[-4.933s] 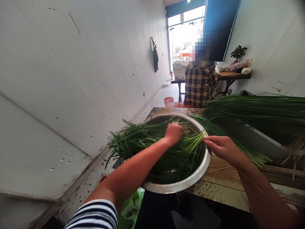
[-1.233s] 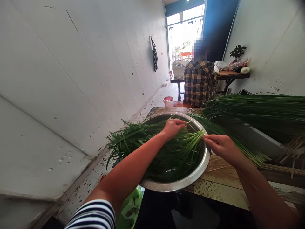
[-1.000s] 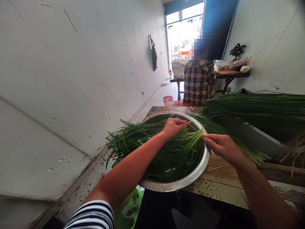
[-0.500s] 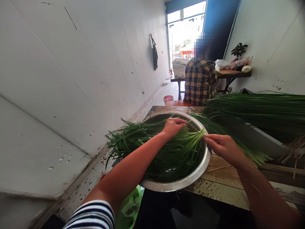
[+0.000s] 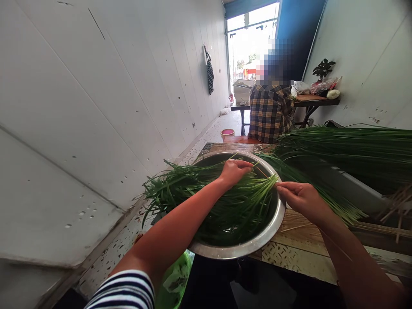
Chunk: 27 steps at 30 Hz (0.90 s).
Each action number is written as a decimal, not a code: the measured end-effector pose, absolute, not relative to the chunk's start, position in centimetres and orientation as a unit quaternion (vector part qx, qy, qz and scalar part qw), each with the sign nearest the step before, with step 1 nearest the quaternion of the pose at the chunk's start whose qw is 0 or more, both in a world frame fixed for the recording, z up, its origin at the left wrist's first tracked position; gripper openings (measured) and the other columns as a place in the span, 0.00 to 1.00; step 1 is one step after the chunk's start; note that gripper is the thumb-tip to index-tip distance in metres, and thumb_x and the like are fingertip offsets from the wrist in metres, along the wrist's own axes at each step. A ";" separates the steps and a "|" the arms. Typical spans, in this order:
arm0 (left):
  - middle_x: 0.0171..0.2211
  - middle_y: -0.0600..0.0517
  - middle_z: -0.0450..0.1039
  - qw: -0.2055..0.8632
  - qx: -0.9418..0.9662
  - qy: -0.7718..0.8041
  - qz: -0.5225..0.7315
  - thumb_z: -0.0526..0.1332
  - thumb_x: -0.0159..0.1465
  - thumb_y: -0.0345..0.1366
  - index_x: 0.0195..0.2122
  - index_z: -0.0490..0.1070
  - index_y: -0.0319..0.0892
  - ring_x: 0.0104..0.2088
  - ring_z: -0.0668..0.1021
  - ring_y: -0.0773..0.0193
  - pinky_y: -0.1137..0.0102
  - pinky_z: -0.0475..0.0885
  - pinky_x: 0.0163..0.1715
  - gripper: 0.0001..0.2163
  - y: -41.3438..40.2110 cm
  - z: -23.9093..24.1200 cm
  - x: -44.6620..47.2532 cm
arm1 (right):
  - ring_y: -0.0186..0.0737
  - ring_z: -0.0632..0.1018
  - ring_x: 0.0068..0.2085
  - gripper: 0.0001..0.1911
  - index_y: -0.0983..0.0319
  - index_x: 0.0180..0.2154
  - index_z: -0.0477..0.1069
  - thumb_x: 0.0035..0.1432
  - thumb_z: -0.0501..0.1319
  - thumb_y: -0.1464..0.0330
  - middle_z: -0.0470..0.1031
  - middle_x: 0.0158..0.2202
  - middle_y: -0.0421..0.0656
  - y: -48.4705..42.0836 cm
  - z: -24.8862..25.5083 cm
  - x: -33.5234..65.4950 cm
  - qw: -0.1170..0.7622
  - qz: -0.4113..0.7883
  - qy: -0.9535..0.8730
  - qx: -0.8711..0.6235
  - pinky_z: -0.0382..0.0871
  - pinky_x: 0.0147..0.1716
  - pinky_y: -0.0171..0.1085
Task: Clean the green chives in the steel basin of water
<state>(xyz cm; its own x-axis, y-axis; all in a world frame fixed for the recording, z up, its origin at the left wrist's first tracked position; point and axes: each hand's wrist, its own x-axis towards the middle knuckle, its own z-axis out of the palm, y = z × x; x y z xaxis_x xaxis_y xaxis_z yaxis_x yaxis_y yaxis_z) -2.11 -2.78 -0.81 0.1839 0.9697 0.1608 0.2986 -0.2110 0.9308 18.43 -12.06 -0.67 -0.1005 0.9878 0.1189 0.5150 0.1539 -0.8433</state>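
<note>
A large steel basin (image 5: pixel 279 223) holds long green chives (image 5: pixel 251 197). Their leafy ends spill over its left rim, and their pale stem ends gather at the right rim. My left hand (image 5: pixel 236 171) reaches across the basin, thumb and fingers pinched on a thin brown straw strand (image 5: pixel 261 171). At the right rim, beside the stem ends, my right hand (image 5: pixel 298 196) is closed in a pinch on the strand's other part. The strand runs taut between both hands, close to the stems. A thin pale tail trails below my right wrist.
More chives (image 5: pixel 347 143) lie piled on the right over a grey crate (image 5: pixel 357 182), with loose straw (image 5: pixel 399 206) beside it. A green bag (image 5: pixel 178 279) sits below the basin. Ahead, a person in a plaid shirt (image 5: pixel 270 111) sits at a table (image 5: pixel 317 102).
Both hands keep their places and pinches, with the strand still taut between them. The person ahead has shifted their head slightly.
</note>
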 end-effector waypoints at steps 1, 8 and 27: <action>0.33 0.48 0.80 0.402 0.656 0.483 0.419 0.65 0.52 0.30 0.35 0.80 0.37 0.34 0.78 0.65 0.71 0.72 0.40 0.09 -2.8 -0.8 -2.1 | 0.43 0.79 0.33 0.20 0.63 0.37 0.80 0.54 0.58 0.57 0.81 0.32 0.45 -12.0 -0.7 18.4 0.362 0.327 -0.667 -0.563 0.72 0.30 0.35; 0.32 0.50 0.80 0.396 0.659 0.481 0.420 0.65 0.51 0.30 0.34 0.80 0.40 0.35 0.79 0.64 0.70 0.72 0.42 0.08 -2.7 -1.0 -2.1 | 0.44 0.79 0.32 0.19 0.63 0.37 0.80 0.54 0.57 0.57 0.78 0.25 0.43 -12.1 -0.5 18.3 0.360 0.339 -0.662 -0.564 0.73 0.31 0.36; 0.32 0.52 0.81 0.354 0.690 0.490 0.399 0.64 0.54 0.30 0.35 0.80 0.41 0.36 0.79 0.64 0.72 0.72 0.42 0.09 -3.0 -0.8 -2.1 | 0.43 0.78 0.31 0.18 0.62 0.36 0.81 0.54 0.58 0.57 0.78 0.25 0.42 -12.1 -0.5 18.3 0.363 0.336 -0.667 -0.558 0.72 0.30 0.36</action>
<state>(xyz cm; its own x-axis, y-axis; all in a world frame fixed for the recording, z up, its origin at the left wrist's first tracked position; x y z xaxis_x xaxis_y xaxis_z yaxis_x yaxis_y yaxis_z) -2.07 -3.03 -0.79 0.2018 0.9582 0.2027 0.3938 -0.2689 0.8790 18.31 -12.12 -0.45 -0.1139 0.9874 0.1101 0.4994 0.1527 -0.8528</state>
